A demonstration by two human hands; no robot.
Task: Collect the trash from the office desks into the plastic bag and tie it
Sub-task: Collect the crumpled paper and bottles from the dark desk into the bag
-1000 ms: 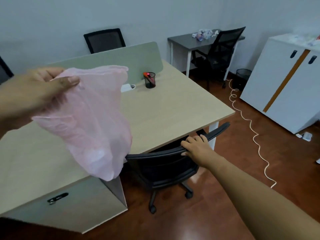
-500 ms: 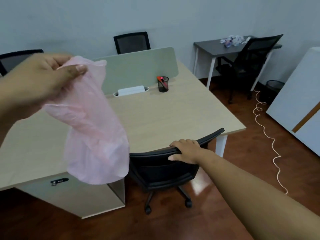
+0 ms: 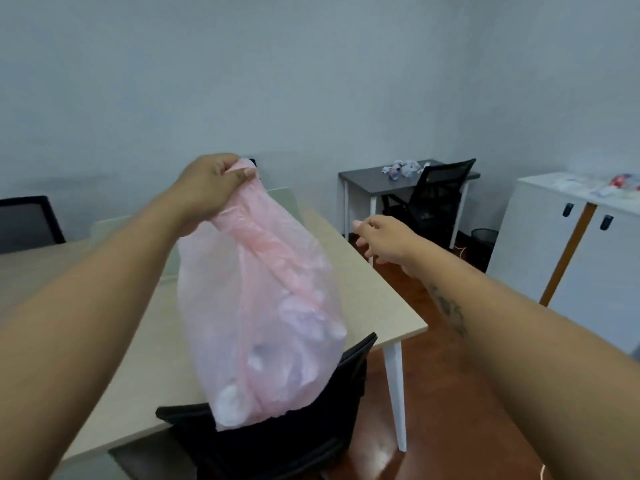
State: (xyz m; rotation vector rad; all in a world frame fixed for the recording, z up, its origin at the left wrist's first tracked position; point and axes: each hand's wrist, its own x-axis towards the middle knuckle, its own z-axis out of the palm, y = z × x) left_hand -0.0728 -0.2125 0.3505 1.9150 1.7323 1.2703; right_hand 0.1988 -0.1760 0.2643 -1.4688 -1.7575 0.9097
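Two bare hands up front: left hand [image 3: 211, 181] has its fingers [image 3: 242, 173] pinched tight on the gathered top of the pink plastic bag [image 3: 263, 306], which hangs over the light wood desk [image 3: 377, 289] and black chair [image 3: 311, 427], pale lumps inside. Right hand [image 3: 381, 237] reaches out empty, fingers loosely spread. Crumpled trash [image 3: 403, 167] sits on the grey desk [image 3: 363, 181] at the back wall, another chair [image 3: 436, 199] tucked in. White cabinet [image 3: 554, 244] far right.

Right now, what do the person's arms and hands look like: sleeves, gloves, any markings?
Both arms are bare as far as the frame shows, no sleeves. Left hand and right hand wear no gloves; no rings or watch show. The right forearm carries a dark tattoo.
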